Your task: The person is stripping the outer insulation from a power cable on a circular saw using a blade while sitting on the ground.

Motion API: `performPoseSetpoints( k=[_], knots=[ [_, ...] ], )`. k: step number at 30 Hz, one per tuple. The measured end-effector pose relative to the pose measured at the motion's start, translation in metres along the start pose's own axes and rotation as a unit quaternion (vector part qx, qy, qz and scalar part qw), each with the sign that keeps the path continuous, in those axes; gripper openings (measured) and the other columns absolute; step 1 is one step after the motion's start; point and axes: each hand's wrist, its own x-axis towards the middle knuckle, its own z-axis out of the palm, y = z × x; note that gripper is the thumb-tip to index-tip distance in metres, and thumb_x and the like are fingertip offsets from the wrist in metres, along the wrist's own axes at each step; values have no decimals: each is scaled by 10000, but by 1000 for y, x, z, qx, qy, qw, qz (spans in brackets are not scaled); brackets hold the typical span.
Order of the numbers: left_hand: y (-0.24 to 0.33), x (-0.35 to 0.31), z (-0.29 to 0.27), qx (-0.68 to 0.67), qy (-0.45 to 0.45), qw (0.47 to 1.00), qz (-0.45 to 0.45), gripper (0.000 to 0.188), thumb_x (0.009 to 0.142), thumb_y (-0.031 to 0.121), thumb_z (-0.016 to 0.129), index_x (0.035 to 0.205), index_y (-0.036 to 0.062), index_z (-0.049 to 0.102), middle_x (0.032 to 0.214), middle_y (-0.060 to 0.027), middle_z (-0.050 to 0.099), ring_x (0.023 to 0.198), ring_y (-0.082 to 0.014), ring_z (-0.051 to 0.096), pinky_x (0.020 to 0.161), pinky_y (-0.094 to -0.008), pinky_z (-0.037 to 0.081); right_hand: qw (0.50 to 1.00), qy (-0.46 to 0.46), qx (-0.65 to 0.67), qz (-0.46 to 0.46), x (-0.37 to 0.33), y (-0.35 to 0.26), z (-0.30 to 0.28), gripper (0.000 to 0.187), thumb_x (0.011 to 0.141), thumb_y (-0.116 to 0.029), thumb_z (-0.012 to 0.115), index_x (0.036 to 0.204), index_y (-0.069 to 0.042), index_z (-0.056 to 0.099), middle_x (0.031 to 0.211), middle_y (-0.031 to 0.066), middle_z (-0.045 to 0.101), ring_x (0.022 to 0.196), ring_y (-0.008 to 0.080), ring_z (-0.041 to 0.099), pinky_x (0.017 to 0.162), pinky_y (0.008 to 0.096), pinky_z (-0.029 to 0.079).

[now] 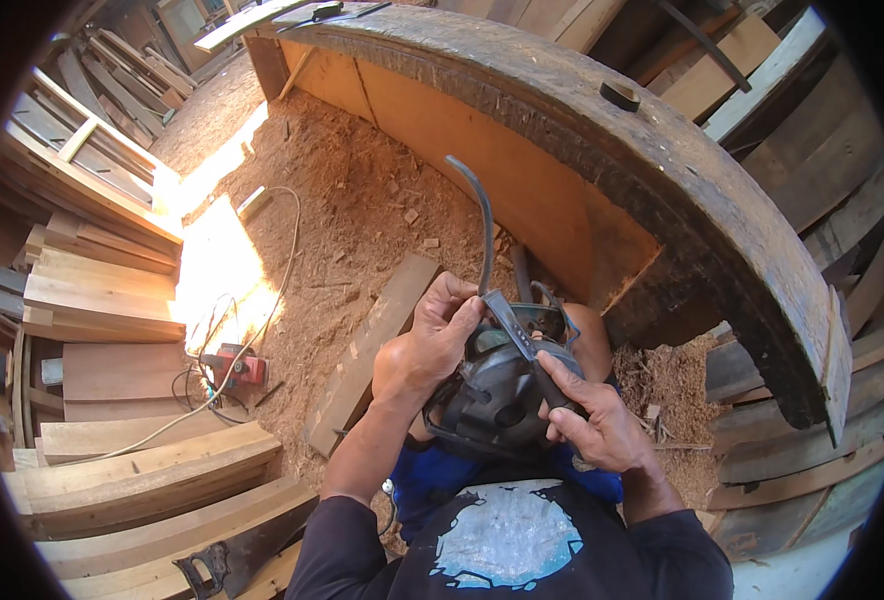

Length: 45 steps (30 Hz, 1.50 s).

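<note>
My left hand (pixel 442 325) is closed in a pinch at the lower end of a thin, curved grey strip (pixel 486 220), which rises above my fingers. My right hand (pixel 597 415) grips the black handle of a tool with a flat grey metal blade (pixel 510 322); the blade's far end meets the fingertips of my left hand. Whether strip and blade are joined, I cannot tell. Beneath both hands, over my lap, lies a bulky black rounded thing (pixel 487 390) with a glassy greenish part; its kind is unclear.
A large curved wooden piece (pixel 562 90) arches ahead and right, bearing a dark ring (pixel 619 96). Sawdust covers the floor (pixel 332 200). A plank (pixel 377 350) lies beside my left arm. Farther left are a red power tool (pixel 237 366) with cords, stacked boards (pixel 152 480) and a handsaw (pixel 227 560).
</note>
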Motion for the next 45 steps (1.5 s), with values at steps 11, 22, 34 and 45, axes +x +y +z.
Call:
performPoseSetpoints(
  k=[11,22,34,45],
  knots=[
    [8,3,17,48,24,998,34,49,1007,21,592,1004,59,561,972,-36,650,878,-83,584,825,-269,493,1000,9,-4,1,0,3,0,645,973,-33,531,1585,-76,336,949,37,664,710,80,557,695,255,510],
    [7,0,15,69,37,995,55,64,1003,-3,566,996,58,551,984,-43,632,894,-96,572,846,-279,487,1000,10,22,15,3,2,7,642,985,-39,523,1592,-85,322,886,0,633,710,63,540,680,241,494],
    [9,-3,12,35,42,998,45,57,1028,8,526,1072,45,528,1005,-73,659,911,-112,660,858,-289,553,1000,-11,-12,-23,5,-4,9,616,989,-6,526,1574,-33,333,1270,146,654,717,97,547,721,279,527],
    [9,-1,18,45,61,995,62,30,1032,73,573,1031,95,553,963,-8,657,655,8,502,536,-147,370,999,-13,-22,-42,7,1,10,616,990,-5,517,1576,-29,326,1274,163,650,730,113,567,755,286,534]
  ],
)
